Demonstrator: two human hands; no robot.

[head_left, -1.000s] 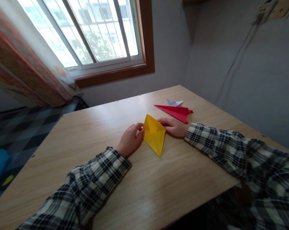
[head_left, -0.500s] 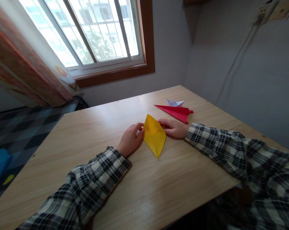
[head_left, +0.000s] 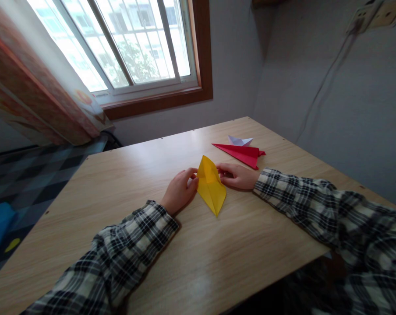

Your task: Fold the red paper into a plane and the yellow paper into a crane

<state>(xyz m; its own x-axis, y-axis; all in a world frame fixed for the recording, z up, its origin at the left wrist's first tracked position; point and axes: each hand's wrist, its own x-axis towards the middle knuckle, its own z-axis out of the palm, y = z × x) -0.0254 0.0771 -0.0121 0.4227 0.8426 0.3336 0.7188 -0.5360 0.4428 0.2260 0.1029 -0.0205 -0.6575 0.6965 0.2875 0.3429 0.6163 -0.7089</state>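
Apparently mid-fold, the left hand (head_left: pixel 179 191) and right hand (head_left: pixel 240 176) pinch yellow origami paper (head_left: pixel 211 191), whose right edge likely needs careful creasing.

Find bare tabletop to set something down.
Bare table: between the left hand and the left edge; also between the sleeves, on the near side of the yellow paper. Crowded: around the yellow paper, and just beyond the right hand, where the red folded paper and white folded paper sit close together.
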